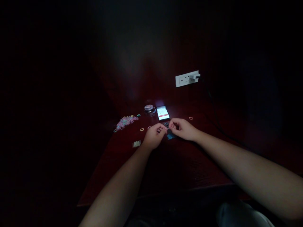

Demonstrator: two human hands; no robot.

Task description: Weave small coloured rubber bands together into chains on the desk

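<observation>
Well back from the front edge of the worktop (180, 167), what seems a thin pale band (168, 128) is pinched in the fingertips of left hand (155, 136) and right hand (184, 129), probably light and stretchy, best gripped at opposite ends.

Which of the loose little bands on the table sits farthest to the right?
The reddish-orange band, lying alone just past the right hand. The yellow band and the dark bluish band lie farther left.
</observation>
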